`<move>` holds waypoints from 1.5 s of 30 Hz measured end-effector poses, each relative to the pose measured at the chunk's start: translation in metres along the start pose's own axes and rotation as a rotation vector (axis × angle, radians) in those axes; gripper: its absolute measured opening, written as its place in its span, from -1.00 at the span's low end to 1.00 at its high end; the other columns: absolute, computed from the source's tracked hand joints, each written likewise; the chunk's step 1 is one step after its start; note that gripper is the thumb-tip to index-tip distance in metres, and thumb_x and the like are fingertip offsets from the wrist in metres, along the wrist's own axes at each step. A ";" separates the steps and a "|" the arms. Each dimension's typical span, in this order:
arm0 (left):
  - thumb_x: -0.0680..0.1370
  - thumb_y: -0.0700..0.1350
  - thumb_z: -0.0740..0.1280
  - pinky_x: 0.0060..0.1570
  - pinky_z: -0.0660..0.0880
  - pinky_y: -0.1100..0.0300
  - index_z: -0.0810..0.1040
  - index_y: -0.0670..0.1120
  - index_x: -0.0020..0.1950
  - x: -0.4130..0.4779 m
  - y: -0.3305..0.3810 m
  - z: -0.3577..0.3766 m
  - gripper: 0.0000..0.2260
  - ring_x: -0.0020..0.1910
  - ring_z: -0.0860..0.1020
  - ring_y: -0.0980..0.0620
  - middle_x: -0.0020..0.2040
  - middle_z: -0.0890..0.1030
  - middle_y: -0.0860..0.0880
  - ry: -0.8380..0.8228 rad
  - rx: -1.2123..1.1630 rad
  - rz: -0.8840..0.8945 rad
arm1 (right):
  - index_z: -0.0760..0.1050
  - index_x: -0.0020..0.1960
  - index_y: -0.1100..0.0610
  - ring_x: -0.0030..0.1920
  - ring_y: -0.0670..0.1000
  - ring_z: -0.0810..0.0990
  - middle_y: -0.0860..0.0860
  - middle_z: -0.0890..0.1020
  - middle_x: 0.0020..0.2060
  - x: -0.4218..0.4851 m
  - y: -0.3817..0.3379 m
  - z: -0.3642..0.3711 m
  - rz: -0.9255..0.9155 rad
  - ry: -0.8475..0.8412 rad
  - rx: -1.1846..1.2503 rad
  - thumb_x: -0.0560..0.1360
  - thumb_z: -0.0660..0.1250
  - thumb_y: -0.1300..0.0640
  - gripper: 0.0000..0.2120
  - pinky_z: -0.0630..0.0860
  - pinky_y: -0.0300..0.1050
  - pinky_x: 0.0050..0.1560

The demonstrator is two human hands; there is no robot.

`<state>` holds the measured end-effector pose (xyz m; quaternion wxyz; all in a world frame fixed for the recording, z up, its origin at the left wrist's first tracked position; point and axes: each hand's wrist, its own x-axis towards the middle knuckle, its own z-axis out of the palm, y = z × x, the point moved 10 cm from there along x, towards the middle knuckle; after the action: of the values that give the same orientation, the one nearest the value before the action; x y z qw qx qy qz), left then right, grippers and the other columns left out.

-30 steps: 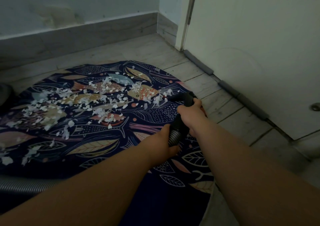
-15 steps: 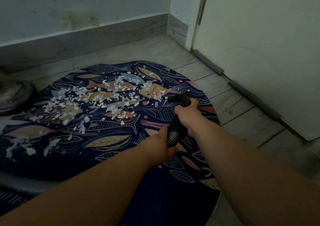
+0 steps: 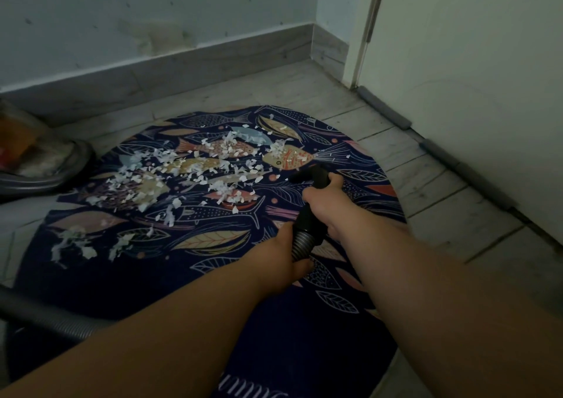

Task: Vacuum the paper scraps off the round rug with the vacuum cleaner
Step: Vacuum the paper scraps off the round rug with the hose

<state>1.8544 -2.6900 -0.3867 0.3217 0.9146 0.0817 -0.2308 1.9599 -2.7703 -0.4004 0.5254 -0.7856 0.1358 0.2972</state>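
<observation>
A round dark-blue rug (image 3: 170, 279) with fish and leaf patterns lies on the floor. White paper scraps (image 3: 195, 172) are strewn over its middle and left side. My right hand (image 3: 327, 201) grips the black vacuum handle (image 3: 313, 175), whose open end points left toward the scraps. My left hand (image 3: 285, 256) holds the ribbed grey hose (image 3: 301, 244) just behind the handle. The hose's far length (image 3: 45, 321) runs along the lower left.
The vacuum cleaner body (image 3: 33, 160) sits at the left edge of the rug by the wall. A white door (image 3: 472, 71) with a grey draught strip (image 3: 457, 166) stands to the right. A skirting board (image 3: 182, 68) lines the far wall.
My view has shifted left and tilted, bringing the vacuum body into sight. Both hands keep their hold on the handle and hose; the scraps look unchanged.
</observation>
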 end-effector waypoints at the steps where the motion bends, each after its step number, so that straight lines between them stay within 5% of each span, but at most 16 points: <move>1: 0.55 0.08 0.30 -0.09 0.32 0.26 0.06 -0.01 0.49 -0.002 -0.002 -0.001 -0.38 0.11 0.51 -0.05 0.23 0.50 -0.12 0.005 -0.001 -0.005 | -0.08 0.58 -0.11 -0.06 0.12 0.49 0.15 0.46 0.13 -0.001 0.000 0.004 -0.003 -0.009 0.004 0.57 0.24 0.16 -0.28 0.55 0.10 0.08; 6: 0.54 0.10 0.31 -0.01 0.35 0.24 -0.01 -0.01 0.52 -0.014 -0.016 -0.004 -0.31 0.16 0.50 -0.06 0.28 0.47 -0.11 0.015 0.004 -0.045 | -0.07 0.57 -0.10 -0.07 0.12 0.51 0.12 0.46 -0.02 -0.008 -0.002 0.023 -0.023 -0.055 -0.002 0.58 0.24 0.17 -0.29 0.55 0.11 0.06; 12: 0.56 0.09 0.29 0.09 0.34 0.24 -0.07 -0.05 0.54 -0.028 -0.024 -0.006 -0.28 0.25 0.45 -0.06 0.36 0.42 -0.11 0.020 -0.032 -0.070 | -0.09 0.58 -0.12 -0.11 0.12 0.52 0.15 0.48 0.04 -0.015 -0.004 0.039 -0.018 -0.086 -0.039 0.59 0.24 0.16 -0.28 0.56 0.13 0.09; 19: 0.54 0.13 0.30 0.19 0.43 0.08 -0.03 -0.04 0.53 -0.038 -0.033 -0.002 -0.29 0.20 0.49 -0.09 0.30 0.46 -0.13 0.021 -0.041 -0.078 | -0.10 0.59 -0.10 -0.10 0.13 0.50 0.19 0.47 0.15 -0.024 -0.003 0.047 -0.024 -0.093 -0.090 0.58 0.25 0.16 -0.27 0.51 0.01 -0.13; 27: 0.55 0.13 0.28 0.08 0.35 0.21 -0.09 -0.05 0.54 -0.061 -0.041 0.000 -0.26 0.23 0.47 -0.07 0.34 0.43 -0.12 0.026 -0.039 -0.092 | -0.09 0.58 -0.09 -0.02 0.16 0.51 0.20 0.46 0.20 -0.041 0.004 0.060 -0.023 -0.094 -0.127 0.60 0.25 0.12 -0.30 0.56 0.19 0.16; 36: 0.54 0.09 0.30 0.08 0.41 0.17 0.00 -0.01 0.51 -0.088 -0.057 0.002 -0.33 0.16 0.50 -0.06 0.29 0.46 -0.11 0.042 -0.037 -0.122 | -0.10 0.58 -0.08 -0.06 0.15 0.51 0.20 0.47 0.17 -0.064 0.012 0.084 -0.027 -0.158 -0.153 0.57 0.26 0.16 -0.26 0.56 0.11 0.02; 41: 0.54 0.11 0.30 0.00 0.41 0.17 0.04 -0.02 0.49 -0.102 -0.067 0.001 -0.36 0.12 0.53 -0.07 0.26 0.47 -0.12 0.037 -0.032 -0.163 | -0.10 0.58 -0.09 0.04 0.21 0.54 0.21 0.48 0.17 -0.074 0.013 0.100 -0.025 -0.187 -0.160 0.54 0.27 0.15 -0.24 0.58 0.20 0.14; 45: 0.54 0.13 0.29 -0.02 0.42 0.16 0.01 -0.03 0.50 -0.113 -0.075 0.000 -0.34 0.09 0.54 -0.08 0.25 0.49 -0.13 0.027 -0.009 -0.201 | -0.11 0.58 -0.12 0.05 0.22 0.53 0.21 0.48 0.18 -0.084 0.015 0.110 -0.011 -0.213 -0.166 0.55 0.27 0.15 -0.24 0.59 0.15 0.00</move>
<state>1.7323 -2.6311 -0.3744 0.2998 0.9035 0.1783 -0.2491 1.8504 -2.6848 -0.3909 0.4716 -0.7912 0.0496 0.3863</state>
